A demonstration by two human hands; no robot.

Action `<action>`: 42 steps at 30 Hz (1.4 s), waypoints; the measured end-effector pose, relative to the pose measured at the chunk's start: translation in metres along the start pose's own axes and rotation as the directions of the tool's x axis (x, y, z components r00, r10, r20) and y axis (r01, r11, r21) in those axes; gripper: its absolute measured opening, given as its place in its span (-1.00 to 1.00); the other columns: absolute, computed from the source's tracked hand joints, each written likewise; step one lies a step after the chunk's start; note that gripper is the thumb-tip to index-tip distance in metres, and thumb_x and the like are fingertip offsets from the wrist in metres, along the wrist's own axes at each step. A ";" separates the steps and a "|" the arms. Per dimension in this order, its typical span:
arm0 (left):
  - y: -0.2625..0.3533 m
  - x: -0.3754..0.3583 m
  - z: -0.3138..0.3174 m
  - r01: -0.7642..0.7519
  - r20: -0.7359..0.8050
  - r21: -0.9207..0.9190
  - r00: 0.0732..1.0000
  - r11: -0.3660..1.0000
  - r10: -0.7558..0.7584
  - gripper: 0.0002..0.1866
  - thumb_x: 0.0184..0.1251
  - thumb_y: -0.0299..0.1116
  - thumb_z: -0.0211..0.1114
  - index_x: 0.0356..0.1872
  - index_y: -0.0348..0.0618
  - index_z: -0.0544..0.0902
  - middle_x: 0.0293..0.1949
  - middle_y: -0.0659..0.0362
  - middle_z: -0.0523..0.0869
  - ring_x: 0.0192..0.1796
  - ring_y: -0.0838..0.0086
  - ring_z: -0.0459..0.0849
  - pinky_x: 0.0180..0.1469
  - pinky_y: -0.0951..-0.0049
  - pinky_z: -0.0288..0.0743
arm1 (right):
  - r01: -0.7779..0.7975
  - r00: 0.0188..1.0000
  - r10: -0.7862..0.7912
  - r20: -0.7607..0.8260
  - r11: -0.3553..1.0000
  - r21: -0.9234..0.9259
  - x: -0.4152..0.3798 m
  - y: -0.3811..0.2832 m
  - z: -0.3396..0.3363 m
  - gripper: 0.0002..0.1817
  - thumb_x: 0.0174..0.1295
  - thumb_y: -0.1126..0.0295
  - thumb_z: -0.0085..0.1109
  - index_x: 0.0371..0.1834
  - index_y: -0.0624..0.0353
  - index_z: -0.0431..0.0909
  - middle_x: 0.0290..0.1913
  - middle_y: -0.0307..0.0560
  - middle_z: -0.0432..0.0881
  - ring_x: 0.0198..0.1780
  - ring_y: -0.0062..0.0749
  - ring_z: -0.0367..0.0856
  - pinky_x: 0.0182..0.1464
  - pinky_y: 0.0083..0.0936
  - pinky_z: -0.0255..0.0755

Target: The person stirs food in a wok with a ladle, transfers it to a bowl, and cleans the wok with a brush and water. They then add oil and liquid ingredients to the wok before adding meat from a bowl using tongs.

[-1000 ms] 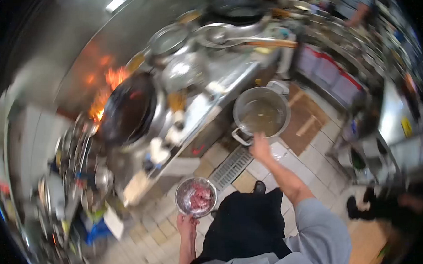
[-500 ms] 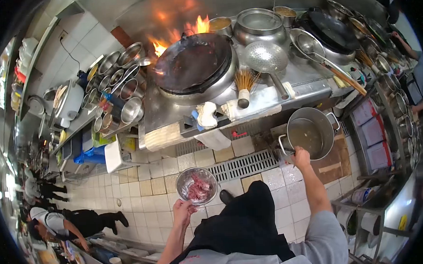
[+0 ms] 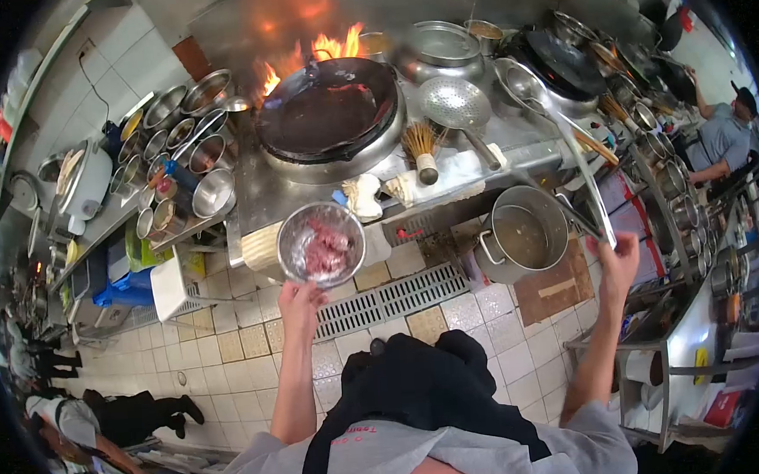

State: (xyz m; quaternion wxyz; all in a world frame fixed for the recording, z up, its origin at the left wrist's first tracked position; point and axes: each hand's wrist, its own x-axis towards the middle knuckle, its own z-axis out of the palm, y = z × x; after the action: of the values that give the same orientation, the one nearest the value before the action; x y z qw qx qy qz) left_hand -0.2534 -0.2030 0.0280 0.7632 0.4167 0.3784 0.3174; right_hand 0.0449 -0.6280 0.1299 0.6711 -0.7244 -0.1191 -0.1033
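Observation:
My left hand (image 3: 301, 303) grips the near rim of a metal bowl (image 3: 288, 257) that holds raw reddish meat (image 3: 327, 247). The bowl is just in front of the stove's edge, below a dark wok (image 3: 326, 111) with flames behind it. At the right, my right hand (image 3: 619, 259) is closed around the end of a long metal handle (image 3: 592, 191), which runs up toward a ladle or strainer (image 3: 522, 82) on the stove. A two-handled pot (image 3: 529, 229) with cloudy liquid is left of my right hand.
On the stove are a perforated skimmer (image 3: 454, 103), a bamboo brush (image 3: 420, 149), cloths (image 3: 362, 197) and a lidded pot (image 3: 447, 45). Metal bowls (image 3: 214, 192) crowd the left counter. One person (image 3: 722, 137) is at the right, another (image 3: 80, 420) at the lower left.
My left hand has raised the bowl of meat toward the stove. My right hand has let go of the pot's handle, moved right and taken hold of the long metal handle.

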 end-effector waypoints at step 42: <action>0.040 0.170 0.095 -0.325 -0.410 -0.183 0.883 0.928 0.228 -0.79 0.22 -0.62 0.24 -0.36 -0.25 0.33 -0.37 -0.07 0.64 -0.42 0.26 0.71 -0.43 0.39 0.68 | 0.837 0.482 -0.209 0.851 0.397 -0.377 0.169 0.034 0.496 -0.72 0.27 0.23 0.11 -0.04 0.09 0.63 -0.31 0.16 0.70 -0.21 0.07 0.69 -0.16 -0.12 0.56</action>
State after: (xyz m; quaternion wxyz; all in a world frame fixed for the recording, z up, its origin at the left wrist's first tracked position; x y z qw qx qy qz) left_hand -0.0931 -0.0864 0.0450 0.6669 0.2990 0.4135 0.5431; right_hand 0.2107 -0.1306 0.1118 0.1156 -0.8240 -0.5467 -0.0939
